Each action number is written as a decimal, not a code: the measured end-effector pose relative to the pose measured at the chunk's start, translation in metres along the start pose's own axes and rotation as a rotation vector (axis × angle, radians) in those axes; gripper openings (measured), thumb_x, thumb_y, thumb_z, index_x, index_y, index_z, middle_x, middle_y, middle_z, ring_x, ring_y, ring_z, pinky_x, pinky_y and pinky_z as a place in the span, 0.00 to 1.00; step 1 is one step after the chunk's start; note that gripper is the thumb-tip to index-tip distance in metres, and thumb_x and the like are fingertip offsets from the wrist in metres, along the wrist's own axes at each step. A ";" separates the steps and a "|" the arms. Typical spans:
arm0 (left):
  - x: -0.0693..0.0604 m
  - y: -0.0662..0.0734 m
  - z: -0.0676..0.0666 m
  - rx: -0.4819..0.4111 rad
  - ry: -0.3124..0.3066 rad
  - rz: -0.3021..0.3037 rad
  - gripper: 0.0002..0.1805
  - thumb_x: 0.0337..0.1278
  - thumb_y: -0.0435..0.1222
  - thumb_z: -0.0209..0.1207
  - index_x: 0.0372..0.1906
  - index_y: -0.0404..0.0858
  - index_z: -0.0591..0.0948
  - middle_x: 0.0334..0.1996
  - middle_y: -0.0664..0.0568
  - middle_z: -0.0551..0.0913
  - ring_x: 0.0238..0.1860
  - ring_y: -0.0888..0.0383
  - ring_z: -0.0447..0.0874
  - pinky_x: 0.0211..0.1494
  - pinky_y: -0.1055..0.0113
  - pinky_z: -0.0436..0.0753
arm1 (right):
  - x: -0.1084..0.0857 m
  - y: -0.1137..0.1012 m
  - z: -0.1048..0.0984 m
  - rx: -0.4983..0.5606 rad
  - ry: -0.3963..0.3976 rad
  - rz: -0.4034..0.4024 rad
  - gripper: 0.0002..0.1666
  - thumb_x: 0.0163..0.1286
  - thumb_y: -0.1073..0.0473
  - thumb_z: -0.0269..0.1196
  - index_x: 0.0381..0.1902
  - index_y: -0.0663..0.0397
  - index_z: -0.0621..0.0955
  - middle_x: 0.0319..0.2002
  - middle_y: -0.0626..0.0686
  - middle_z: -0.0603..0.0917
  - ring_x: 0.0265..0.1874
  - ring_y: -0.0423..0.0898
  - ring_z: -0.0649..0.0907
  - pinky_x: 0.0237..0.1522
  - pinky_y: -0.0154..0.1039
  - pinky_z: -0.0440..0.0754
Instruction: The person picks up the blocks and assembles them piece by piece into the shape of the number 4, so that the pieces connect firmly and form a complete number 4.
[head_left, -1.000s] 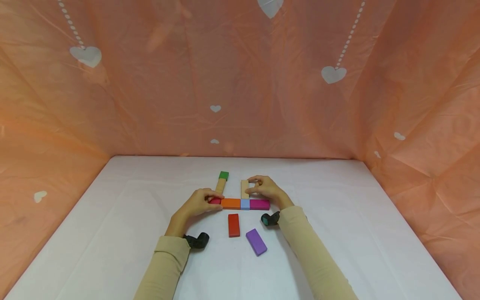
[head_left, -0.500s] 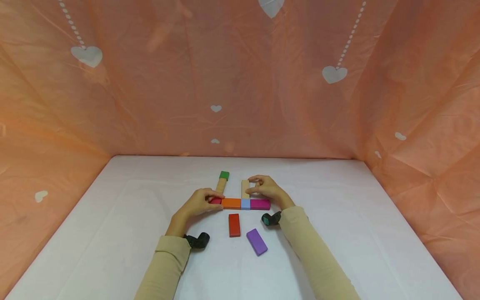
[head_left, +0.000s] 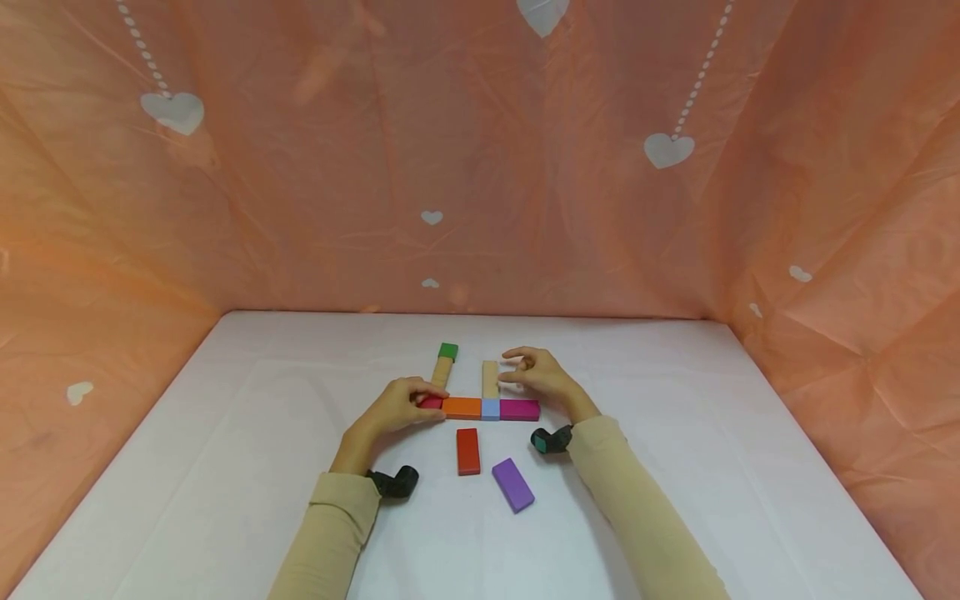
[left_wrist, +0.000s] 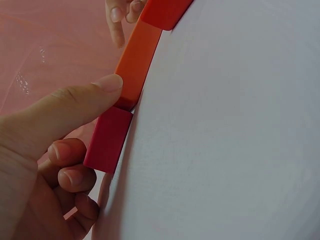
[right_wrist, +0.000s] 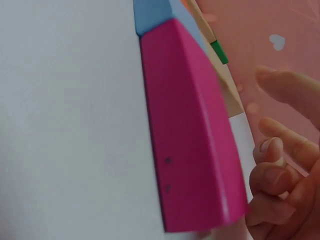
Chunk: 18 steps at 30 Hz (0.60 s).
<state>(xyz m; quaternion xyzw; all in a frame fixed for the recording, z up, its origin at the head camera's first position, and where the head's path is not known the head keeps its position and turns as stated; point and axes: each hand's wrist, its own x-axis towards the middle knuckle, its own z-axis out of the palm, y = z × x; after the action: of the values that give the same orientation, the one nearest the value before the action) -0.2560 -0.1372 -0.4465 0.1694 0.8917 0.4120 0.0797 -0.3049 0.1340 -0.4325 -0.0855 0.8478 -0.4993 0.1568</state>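
Observation:
In the head view, a row of blocks lies on the white table: a crimson block (head_left: 431, 402), an orange block (head_left: 461, 407), a light blue block (head_left: 491, 409) and a magenta block (head_left: 519, 410). My left hand (head_left: 396, 406) holds the crimson block at the row's left end; in the left wrist view its thumb reaches onto the orange block (left_wrist: 135, 65). A plain wooden block (head_left: 490, 379) stretches back from the light blue one. Just right of it is my right hand (head_left: 546, 375), holding nothing, thumb and forefinger apart. The right wrist view shows it beside the magenta block (right_wrist: 185, 140).
Another plain wooden block (head_left: 442, 372) runs back from the row's left part, with a green block (head_left: 448, 351) at its far end. Nearer me lie a red block (head_left: 468, 452) and a tilted purple block (head_left: 513, 485). An orange curtain (head_left: 480, 167) encloses the table.
My right hand has let go of the right plain wooden block and shifted slightly to the right. My left hand and the blocks look the same.

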 end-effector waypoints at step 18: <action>0.000 -0.001 0.001 -0.006 0.008 -0.005 0.17 0.48 0.35 0.70 0.46 0.37 0.86 0.36 0.45 0.80 0.38 0.57 0.69 0.38 0.73 0.68 | -0.013 0.003 0.002 -0.011 -0.013 -0.106 0.27 0.63 0.58 0.65 0.59 0.63 0.76 0.21 0.44 0.72 0.22 0.39 0.71 0.28 0.30 0.71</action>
<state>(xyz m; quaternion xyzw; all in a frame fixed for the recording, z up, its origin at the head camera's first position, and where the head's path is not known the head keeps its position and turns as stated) -0.2562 -0.1372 -0.4481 0.1651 0.8913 0.4151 0.0778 -0.2922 0.1380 -0.4332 -0.1345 0.8437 -0.5019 0.1349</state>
